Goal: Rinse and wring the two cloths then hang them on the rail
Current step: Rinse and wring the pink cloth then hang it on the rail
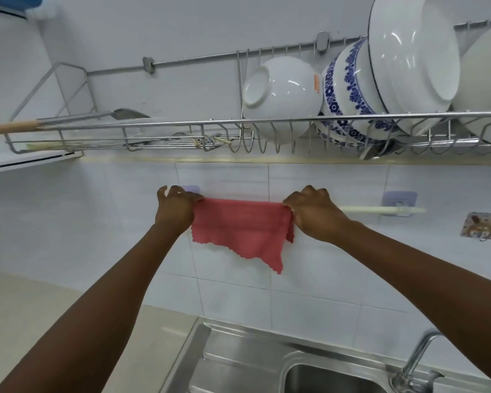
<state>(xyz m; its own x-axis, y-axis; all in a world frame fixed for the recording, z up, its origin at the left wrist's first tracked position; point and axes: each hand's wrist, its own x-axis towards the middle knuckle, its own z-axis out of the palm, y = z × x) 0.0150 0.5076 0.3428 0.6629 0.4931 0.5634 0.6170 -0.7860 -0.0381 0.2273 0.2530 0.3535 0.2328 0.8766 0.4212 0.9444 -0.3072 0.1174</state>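
A pink cloth [243, 231] with a wavy edge hangs spread out against the white tiled wall, draped at the white rail [380, 210]. My left hand [176, 207] pinches its upper left corner and my right hand [313, 212] pinches its upper right corner. The rail's right part sticks out past my right hand, held by a lilac wall mount [399, 201]; its left part is hidden behind the cloth and my hands. Only one cloth is in view.
Above the rail hangs a wire dish rack [182, 129] with white bowls [284, 92], a blue-patterned bowl [349, 86] and utensils. Below are a steel sink [309, 375] and a tap [417, 361]. A beige counter [40, 307] lies at the left. A sticker hook [482, 225] sits right of the rail.
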